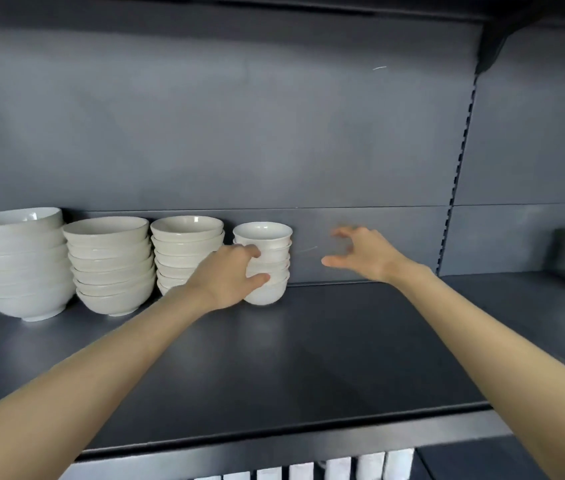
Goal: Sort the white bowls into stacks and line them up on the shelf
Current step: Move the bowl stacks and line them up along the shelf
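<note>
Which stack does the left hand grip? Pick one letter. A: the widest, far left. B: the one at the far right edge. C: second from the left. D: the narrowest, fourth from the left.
D: the left hand curls fingers and thumb round the narrowest stack, fourth in the row; the right hand hangs open beside it, touching nothing.

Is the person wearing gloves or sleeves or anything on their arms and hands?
No. Both arms are bare as far as the picture shows, with no sleeves in view. The left hand and the right hand wear no gloves, and I see no watch, bracelet or ring. The picture is slightly blurry, so something tiny could be missed.
</note>
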The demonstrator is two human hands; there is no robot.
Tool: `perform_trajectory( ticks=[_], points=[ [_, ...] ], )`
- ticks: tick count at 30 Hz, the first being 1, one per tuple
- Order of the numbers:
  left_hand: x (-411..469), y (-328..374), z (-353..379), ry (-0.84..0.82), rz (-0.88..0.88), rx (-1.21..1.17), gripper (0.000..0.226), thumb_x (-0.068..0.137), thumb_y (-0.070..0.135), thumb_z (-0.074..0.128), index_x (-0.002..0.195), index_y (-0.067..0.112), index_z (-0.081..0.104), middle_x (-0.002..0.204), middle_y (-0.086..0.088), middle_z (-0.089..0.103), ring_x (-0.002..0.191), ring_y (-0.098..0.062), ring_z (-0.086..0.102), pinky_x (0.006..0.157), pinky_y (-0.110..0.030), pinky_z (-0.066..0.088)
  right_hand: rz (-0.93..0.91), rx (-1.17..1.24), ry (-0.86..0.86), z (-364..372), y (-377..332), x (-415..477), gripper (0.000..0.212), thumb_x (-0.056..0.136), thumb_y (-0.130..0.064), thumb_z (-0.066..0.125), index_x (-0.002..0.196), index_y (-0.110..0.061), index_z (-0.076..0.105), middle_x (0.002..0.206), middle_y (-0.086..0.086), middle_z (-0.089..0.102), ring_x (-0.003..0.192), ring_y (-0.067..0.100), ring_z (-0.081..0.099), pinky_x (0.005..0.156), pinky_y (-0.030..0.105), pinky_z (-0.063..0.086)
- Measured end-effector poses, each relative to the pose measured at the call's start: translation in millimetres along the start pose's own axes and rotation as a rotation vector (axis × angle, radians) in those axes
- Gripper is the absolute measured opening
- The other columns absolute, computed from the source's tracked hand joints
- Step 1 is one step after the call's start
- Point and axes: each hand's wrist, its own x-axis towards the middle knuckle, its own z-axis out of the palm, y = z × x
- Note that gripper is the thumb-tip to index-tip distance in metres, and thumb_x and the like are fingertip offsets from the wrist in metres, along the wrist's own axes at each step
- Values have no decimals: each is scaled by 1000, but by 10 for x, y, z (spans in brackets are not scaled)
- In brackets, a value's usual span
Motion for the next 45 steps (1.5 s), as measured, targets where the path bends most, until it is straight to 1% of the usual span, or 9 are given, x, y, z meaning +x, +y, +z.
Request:
perform_trajectory(
  ticks=[4, 9, 18, 21, 25, 29, 34, 41, 45],
  points=[
    [-57, 375, -262, 76, 148, 40, 55, 90, 41, 59, 138, 17, 46, 137, -5, 52, 127, -27, 47, 101, -38, 40, 40, -162, 68, -356, 62, -370, 60, 88, -34, 67, 140, -16, 43, 142, 10, 45, 126, 27, 47, 99, 34, 40],
    [-100, 898, -355, 119, 299, 99, 61, 91, 46, 56, 142, 19, 38, 140, -3, 47, 130, -25, 41, 102, -35, 34, 133, -300, 149, -781, 262, -856, 62, 88, -36, 65, 142, -21, 40, 149, 5, 36, 133, 31, 40, 107, 45, 37],
    [-34, 1875, -187, 216, 504, 148, 66, 90, 50, 53, 145, 21, 30, 143, 0, 41, 131, -22, 35, 109, -36, 23, 251, -412, 281, -1548, 791, -1587, 64, 88, -34, 65, 144, -19, 37, 148, 4, 34, 132, 31, 39, 106, 43, 37],
    [10, 2238, -83, 246, 526, 172, 68, 90, 50, 52, 147, 22, 27, 147, -1, 34, 136, -23, 29, 116, -39, 15, 269, -468, 302, -1781, 1053, -1753, 66, 89, -34, 64, 145, -18, 35, 151, 3, 30, 133, 30, 36, 101, 38, 36],
    [59, 2770, 131, 276, 513, 209, 69, 91, 50, 51, 148, 23, 23, 151, -4, 27, 140, -23, 22, 119, -44, 7, 261, -550, 313, -2102, 1471, -1897, 69, 89, -39, 63, 147, -21, 31, 155, 2, 21, 137, 30, 30, 101, 43, 37],
    [148, 3291, 382, 280, 500, 213, 70, 91, 49, 52, 148, 22, 24, 152, -6, 26, 140, -24, 21, 119, -46, 7, 254, -587, 291, -2423, 1916, -2003, 70, 89, -40, 63, 148, -23, 29, 157, 2, 16, 138, 31, 26, 102, 50, 39],
    [360, 3849, 658, 267, 468, 216, 72, 91, 50, 52, 150, 23, 20, 151, -6, 26, 140, -24, 21, 119, -45, 6, 230, -597, 281, -2794, 2538, -2030, 69, 88, -41, 62, 147, -24, 30, 157, 1, 17, 138, 30, 26, 99, 48, 42],
    [910, 4525, 898, 287, 504, 230, 71, 91, 50, 52, 149, 21, 22, 151, -7, 28, 139, -25, 22, 119, -45, 10, 231, -559, 297, -3166, 3320, -1803, 70, 88, -40, 63, 147, -23, 29, 157, 1, 16, 140, 28, 24, 100, 48, 41],
    [1263, 4815, 1216, 281, 507, 164, 71, 90, 51, 53, 148, 22, 24, 150, -4, 29, 139, -23, 24, 120, -44, 9, 246, -550, 295, -3274, 3783, -1597, 70, 89, -40, 63, 148, -23, 28, 157, 0, 16, 139, 28, 24, 97, 47, 40]
  ],
)
